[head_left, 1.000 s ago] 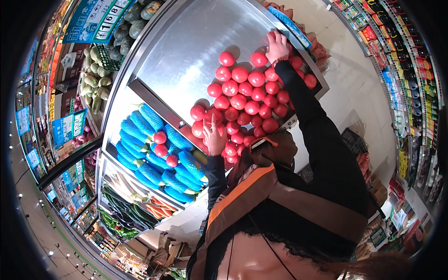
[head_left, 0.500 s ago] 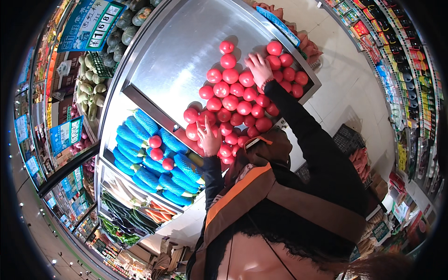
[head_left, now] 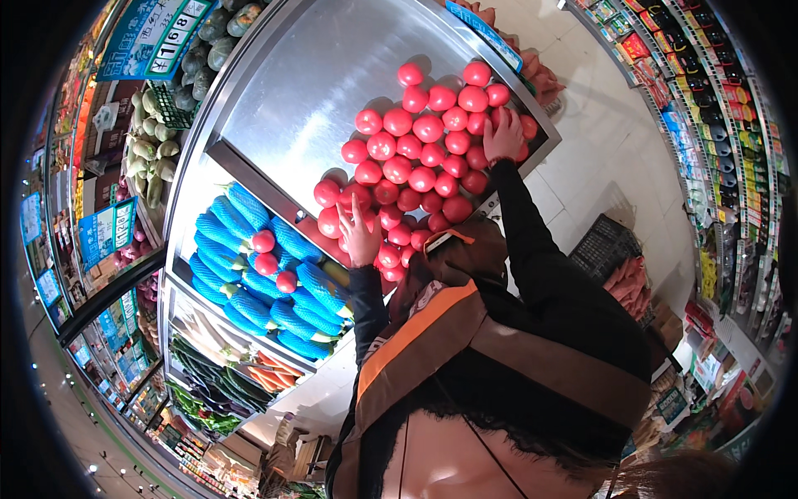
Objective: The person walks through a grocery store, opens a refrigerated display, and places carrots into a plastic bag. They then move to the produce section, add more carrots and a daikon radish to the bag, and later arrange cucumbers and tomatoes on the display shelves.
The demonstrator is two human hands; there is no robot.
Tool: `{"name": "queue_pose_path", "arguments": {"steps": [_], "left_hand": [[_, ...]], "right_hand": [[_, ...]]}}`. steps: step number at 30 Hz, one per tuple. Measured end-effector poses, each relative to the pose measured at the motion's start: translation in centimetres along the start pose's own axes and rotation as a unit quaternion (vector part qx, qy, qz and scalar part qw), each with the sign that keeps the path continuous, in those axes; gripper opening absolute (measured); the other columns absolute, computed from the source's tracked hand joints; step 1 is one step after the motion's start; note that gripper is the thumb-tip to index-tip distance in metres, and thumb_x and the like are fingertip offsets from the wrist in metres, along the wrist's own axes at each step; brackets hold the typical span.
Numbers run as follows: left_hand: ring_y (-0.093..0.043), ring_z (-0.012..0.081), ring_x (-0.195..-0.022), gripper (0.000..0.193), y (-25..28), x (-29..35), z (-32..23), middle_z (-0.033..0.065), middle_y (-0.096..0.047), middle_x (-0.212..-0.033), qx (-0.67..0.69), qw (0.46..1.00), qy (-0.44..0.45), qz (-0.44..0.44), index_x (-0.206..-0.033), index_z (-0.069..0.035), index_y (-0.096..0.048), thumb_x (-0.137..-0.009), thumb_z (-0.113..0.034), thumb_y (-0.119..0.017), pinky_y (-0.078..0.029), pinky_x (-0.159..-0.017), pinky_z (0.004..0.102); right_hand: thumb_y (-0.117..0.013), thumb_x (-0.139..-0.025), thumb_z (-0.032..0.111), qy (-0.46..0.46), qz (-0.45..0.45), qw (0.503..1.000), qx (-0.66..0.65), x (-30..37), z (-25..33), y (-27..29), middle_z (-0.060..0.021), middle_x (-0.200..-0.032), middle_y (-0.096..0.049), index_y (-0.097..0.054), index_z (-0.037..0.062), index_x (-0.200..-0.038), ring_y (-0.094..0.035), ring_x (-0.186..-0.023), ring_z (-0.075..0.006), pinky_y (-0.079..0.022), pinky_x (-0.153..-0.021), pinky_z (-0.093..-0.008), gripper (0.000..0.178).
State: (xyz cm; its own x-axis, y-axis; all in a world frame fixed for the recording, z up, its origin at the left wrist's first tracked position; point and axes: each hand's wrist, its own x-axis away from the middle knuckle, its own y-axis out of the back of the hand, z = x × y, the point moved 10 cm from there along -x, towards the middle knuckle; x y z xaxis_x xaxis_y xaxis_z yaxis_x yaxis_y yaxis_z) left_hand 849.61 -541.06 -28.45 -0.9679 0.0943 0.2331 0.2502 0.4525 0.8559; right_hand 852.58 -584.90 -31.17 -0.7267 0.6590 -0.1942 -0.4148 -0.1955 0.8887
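Red tomatoes (head_left: pixel 428 128) sit close together on the shiny metal display tray (head_left: pixel 287 100), covering its near right part. My left hand (head_left: pixel 362 239) rests at the near left edge of the tomatoes, its fingers spread and touching those beside it. Toward the tray's right rim, my right hand (head_left: pixel 502 139) lies over several tomatoes with the fingers stretched out and slightly apart. It partly covers the tomatoes beneath, and I see none lifted. Both forearms wear dark sleeves.
Left of the tray lie long vegetables in blue mesh sleeves (head_left: pixel 223 249), with three tomatoes (head_left: pixel 266 264) on top. Carrots (head_left: pixel 274 372) and green vegetables are nearer. A black crate (head_left: pixel 605 249) stands on the floor at right, before stocked shelves (head_left: pixel 715 125).
My right hand has moved right and slightly nearer, from the far side of the tomatoes to their right side. Tomatoes now show where it was. My left hand stays among the near left tomatoes.
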Motion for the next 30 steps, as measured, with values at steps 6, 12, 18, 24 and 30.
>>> {"name": "queue_pose_path", "arguments": {"steps": [6, 12, 18, 24, 30], "left_hand": [[-0.036, 0.0597, -0.133, 0.083, 0.3, 0.1, -0.2, 0.0271, -0.019, -0.16, 0.012, 1.0, -0.009, -0.005, -0.156, -0.025, -0.029, -0.086, -0.032, -0.072, -0.041, -0.103, 0.0634], [-0.024, 0.0482, -0.146, 0.082, -0.2, 1.6, -3.0, 0.0246, -0.018, -0.162, -0.174, 0.984, -0.026, -0.023, -0.157, -0.019, -0.03, -0.086, -0.031, -0.071, -0.036, -0.11, 0.0602], [-0.044, 0.0338, -0.138, 0.072, -9.0, 4.1, -12.3, 0.0142, -0.04, -0.154, -0.206, 0.952, -0.191, 0.123, -0.155, -0.02, -0.033, -0.089, -0.026, -0.061, -0.044, -0.105, 0.0511], [-0.035, 0.0281, -0.146, 0.074, -13.8, 4.5, -13.8, 0.012, -0.032, -0.16, -0.256, 0.904, -0.313, 0.136, -0.155, -0.002, -0.027, -0.089, -0.022, -0.055, -0.039, -0.111, 0.0506], [-0.026, 0.0312, -0.15, 0.08, -15.4, 4.5, -11.5, 0.0146, -0.023, -0.163, -0.288, 0.89, -0.288, 0.206, -0.155, -0.002, -0.027, -0.09, -0.031, -0.062, -0.03, -0.117, 0.0519]], "right_hand": [[-0.071, -0.087, 0.025, 0.105, 0.069, 0.991, -0.046, -0.6, -2.4, -1.1, -0.01, -0.13, -0.055, -0.061, 0.0189, -0.131, -0.056, -0.119, -0.0334, -0.049, -0.097, -0.0441, 0.046], [-0.076, -0.083, 0.027, 0.086, 0.133, 0.987, -0.012, -3.0, -2.4, -1.0, -0.0092, -0.114, -0.06, -0.065, 0.0151, -0.122, -0.063, -0.103, -0.0322, -0.053, -0.088, -0.0423, 0.042], [-0.065, -0.088, 0.019, 0.218, 0.146, 0.963, -0.057, 11.1, 3.3, 2.3, -0.019, -0.137, -0.05, -0.057, 0.0042, -0.127, -0.051, -0.121, -0.0416, -0.047, -0.097, -0.0501, 0.043], [-0.063, -0.085, 0.014, 0.222, 0.255, 0.939, -0.06, 17.0, 1.3, 1.2, -0.0192, -0.149, -0.042, -0.052, 0.0085, -0.14, -0.046, -0.133, -0.0394, -0.044, -0.107, -0.0465, 0.056], [-0.063, -0.081, 0.012, 0.139, 0.173, 0.967, -0.126, 9.5, -2.7, 1.5, -0.0105, -0.111, -0.062, -0.064, 0.0098, -0.113, -0.058, -0.107, -0.0349, -0.051, -0.086, -0.0487, 0.032]]}}
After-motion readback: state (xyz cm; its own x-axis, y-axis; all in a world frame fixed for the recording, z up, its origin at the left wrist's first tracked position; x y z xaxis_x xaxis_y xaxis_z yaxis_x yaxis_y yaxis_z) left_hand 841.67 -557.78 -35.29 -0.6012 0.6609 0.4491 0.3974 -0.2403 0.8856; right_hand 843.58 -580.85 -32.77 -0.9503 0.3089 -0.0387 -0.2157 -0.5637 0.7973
